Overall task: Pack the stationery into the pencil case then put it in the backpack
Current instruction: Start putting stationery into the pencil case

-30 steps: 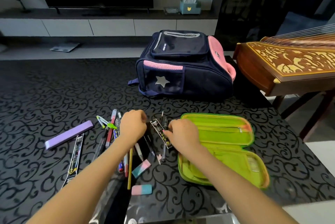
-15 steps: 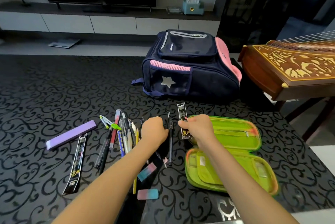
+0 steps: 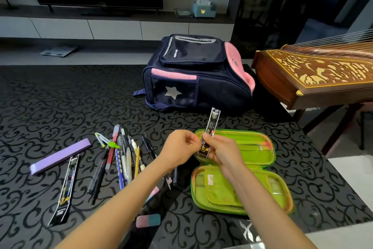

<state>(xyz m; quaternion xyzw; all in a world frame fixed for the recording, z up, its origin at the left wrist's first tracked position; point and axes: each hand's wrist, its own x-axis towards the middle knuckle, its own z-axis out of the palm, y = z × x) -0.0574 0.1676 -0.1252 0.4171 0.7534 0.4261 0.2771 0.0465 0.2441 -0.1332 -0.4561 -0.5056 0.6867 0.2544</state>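
Observation:
A lime-green pencil case [image 3: 254, 148] lies open on the black patterned table, right of centre. Just over its far-left corner, my right hand [image 3: 225, 153] pinches a slim black packet of refills [image 3: 212, 122] that stands nearly upright. My left hand [image 3: 180, 148] meets the packet's lower left edge with pinched fingers. A navy and pink backpack [image 3: 193, 79] lies on its side behind the case, zipped. Loose pens and pencils [image 3: 121, 154] are spread to the left of my hands.
A purple box [image 3: 60, 156] and a second black packet [image 3: 65, 188] lie at the left. A pink-and-teal eraser [image 3: 148, 221] sits near the front edge. A carved wooden zither [image 3: 314, 75] stands beyond the table's right edge.
My right hand lifted the black packet from the table up over the case's corner. My left hand left the pens and rose to touch the packet.

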